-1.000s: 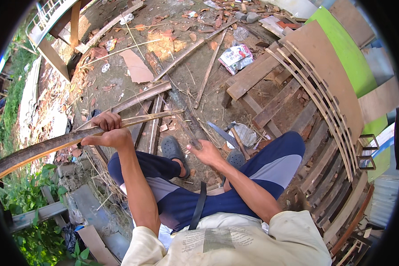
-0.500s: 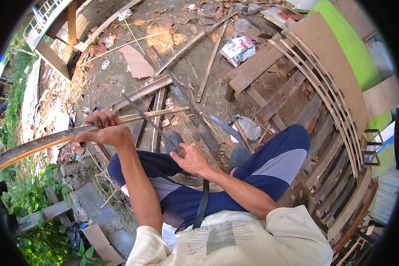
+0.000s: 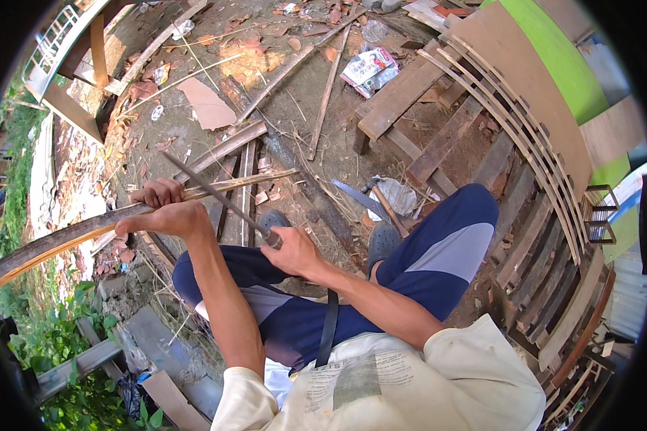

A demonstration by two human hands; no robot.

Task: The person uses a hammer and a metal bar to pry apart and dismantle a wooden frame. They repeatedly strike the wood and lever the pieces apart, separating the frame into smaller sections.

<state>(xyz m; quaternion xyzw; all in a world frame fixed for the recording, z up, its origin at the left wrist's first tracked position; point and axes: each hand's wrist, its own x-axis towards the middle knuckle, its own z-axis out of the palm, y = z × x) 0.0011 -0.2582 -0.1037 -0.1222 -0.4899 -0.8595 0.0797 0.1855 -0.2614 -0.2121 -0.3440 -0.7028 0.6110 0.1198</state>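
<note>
My left hand (image 3: 167,208) is closed around a long wooden strip (image 3: 57,237), dark and weathered on one side, pale and freshly split along the other. The strip runs from the far left edge to a thin, splintered end above my left shoe. My right hand (image 3: 293,253) grips the handle of a long, narrow-bladed knife (image 3: 219,197). Its dark blade slants up and left, crossing over the strip just right of my left hand; whether it touches the wood I cannot tell.
A blue handsaw (image 3: 363,199) and a hammer (image 3: 390,210) lie near my right shoe, beside a white plastic bag (image 3: 397,195). Wooden pallets (image 3: 424,151) and stacked slats stand at right. Loose boards (image 3: 223,149) and leaves litter the ground ahead. Green plants (image 3: 72,359) grow at lower left.
The knife has swung so its tip points farther left, and my right hand has shifted slightly left and up. My left hand keeps its hold on the strip. The whole view has shifted slightly.
</note>
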